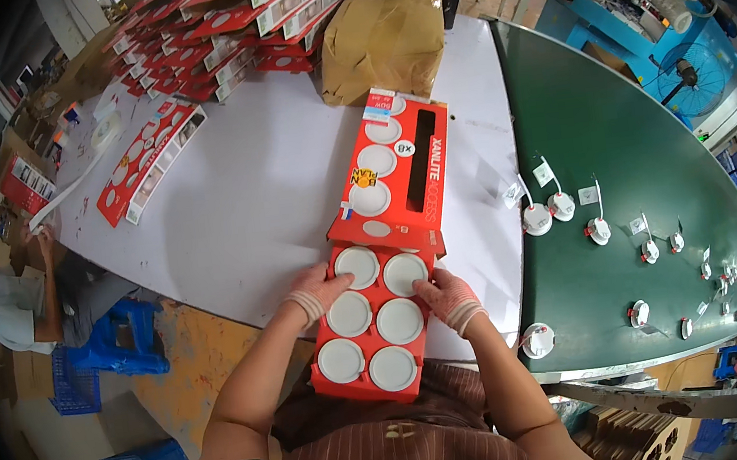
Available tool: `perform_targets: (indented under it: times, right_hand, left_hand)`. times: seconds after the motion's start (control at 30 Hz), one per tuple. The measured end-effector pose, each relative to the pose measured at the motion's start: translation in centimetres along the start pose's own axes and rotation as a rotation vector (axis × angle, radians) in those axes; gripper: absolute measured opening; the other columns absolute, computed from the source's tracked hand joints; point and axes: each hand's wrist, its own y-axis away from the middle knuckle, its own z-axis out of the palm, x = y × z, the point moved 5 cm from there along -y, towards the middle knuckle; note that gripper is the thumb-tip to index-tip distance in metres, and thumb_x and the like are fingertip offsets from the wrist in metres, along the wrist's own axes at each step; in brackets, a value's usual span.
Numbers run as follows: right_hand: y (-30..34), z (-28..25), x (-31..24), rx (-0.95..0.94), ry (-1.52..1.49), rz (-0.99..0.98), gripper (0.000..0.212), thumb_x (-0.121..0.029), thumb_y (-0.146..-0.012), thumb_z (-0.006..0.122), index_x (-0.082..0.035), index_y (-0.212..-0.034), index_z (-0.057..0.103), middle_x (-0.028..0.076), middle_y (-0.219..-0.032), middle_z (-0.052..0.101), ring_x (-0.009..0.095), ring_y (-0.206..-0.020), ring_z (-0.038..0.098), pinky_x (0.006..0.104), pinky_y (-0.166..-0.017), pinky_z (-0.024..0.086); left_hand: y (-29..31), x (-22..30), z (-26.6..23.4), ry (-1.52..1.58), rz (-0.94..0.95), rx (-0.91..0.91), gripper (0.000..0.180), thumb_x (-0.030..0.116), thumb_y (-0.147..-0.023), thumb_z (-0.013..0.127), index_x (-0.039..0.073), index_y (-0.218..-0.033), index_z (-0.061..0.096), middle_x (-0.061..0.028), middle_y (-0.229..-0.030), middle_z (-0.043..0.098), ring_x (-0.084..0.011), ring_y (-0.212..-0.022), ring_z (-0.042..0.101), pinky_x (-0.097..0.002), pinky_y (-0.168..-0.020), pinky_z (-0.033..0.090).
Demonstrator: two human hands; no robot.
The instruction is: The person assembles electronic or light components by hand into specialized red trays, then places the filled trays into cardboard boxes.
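Observation:
A red cardboard tray (378, 324) holding several round white lamps (393, 369) in two rows lies in front of me, its near end close to my apron. Its far end meets the mouth of a red printed box (396, 168) with a dark window slot, lying on the table. My left hand (317, 292), in a pale knit glove, is closed on the tray's left edge, thumb by a far lamp. On the opposite edge my right hand (451, 300), gloved too, grips the tray beside another lamp. How far the tray reaches into the box is hidden.
Flat red cartons (236, 27) are piled at the back left; one carton (150, 159) lies nearer. A brown taped package (383, 37) stands behind the box. To the right, a green conveyor (612, 293) carries several white lamps (561, 205). A person (18, 306) sits at the left.

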Motion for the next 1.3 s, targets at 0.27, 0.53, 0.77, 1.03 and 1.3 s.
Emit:
perform_targets:
  times: [0.27, 0.53, 0.77, 1.03, 1.3]
  right_hand:
    - [0.1, 1.0, 0.8, 0.007, -0.084, 0.024, 0.048, -0.036, -0.080, 0.067, -0.001, -0.110, 0.053, 0.014, -0.099, 0.064, 0.025, -0.094, 0.062, 0.0335, -0.082, 0.046]
    - [1.9, 1.8, -0.6, 0.060, 0.231, 0.062, 0.063, -0.031, -0.079, 0.069, -0.002, -0.128, 0.041, 0.017, -0.106, 0.063, 0.028, -0.099, 0.061, 0.0356, -0.085, 0.046]
    - [5.0, 1.0, -5.2, 0.382, 0.589, -0.577, 0.064, -0.032, -0.077, 0.066, -0.006, -0.132, 0.043, 0.013, -0.132, 0.046, 0.032, -0.124, 0.040, 0.0416, -0.103, 0.033]
    - [5.4, 3.0, -4.2, 0.249, 0.842, -0.639, 0.068, -0.042, -0.082, 0.057, -0.005, -0.137, 0.038, 0.012, -0.143, 0.034, 0.032, -0.138, 0.018, 0.0463, -0.112, 0.014]
    - [9.4, 5.5, -2.5, 0.099, 0.899, -0.781, 0.068, -0.042, -0.078, 0.061, -0.006, -0.133, 0.042, 0.010, -0.141, 0.037, 0.031, -0.136, 0.024, 0.0505, -0.110, 0.018]
  left_hand:
    - [-0.1, -0.9, 0.9, -0.002, -0.041, 0.118, 0.049, 0.044, -0.078, 0.063, 0.003, -0.104, 0.058, -0.0183, -0.104, 0.062, -0.0337, -0.094, 0.059, -0.0383, -0.083, 0.047]
    - [2.0, 0.6, 0.5, -0.178, 0.050, 0.090, 0.059, 0.045, -0.077, 0.064, 0.005, -0.119, 0.052, -0.0155, -0.115, 0.057, -0.0330, -0.103, 0.057, -0.0384, -0.087, 0.046]
    - [4.8, 4.5, 0.1, -0.705, 0.463, 0.288, 0.070, 0.046, -0.083, 0.056, 0.010, -0.139, 0.033, -0.0074, -0.146, 0.028, -0.0291, -0.132, 0.030, -0.0399, -0.108, 0.028]
    - [4.4, 2.2, 1.1, -0.758, 0.624, 0.235, 0.067, 0.045, -0.087, 0.048, 0.008, -0.140, 0.032, -0.0081, -0.148, 0.026, -0.0314, -0.137, 0.020, -0.0428, -0.113, 0.016]
    - [9.4, -1.5, 1.8, -0.492, 0.459, 0.198, 0.078, 0.036, -0.077, 0.063, 0.007, -0.141, 0.028, -0.0175, -0.144, 0.029, -0.0363, -0.132, 0.029, -0.0434, -0.108, 0.027]
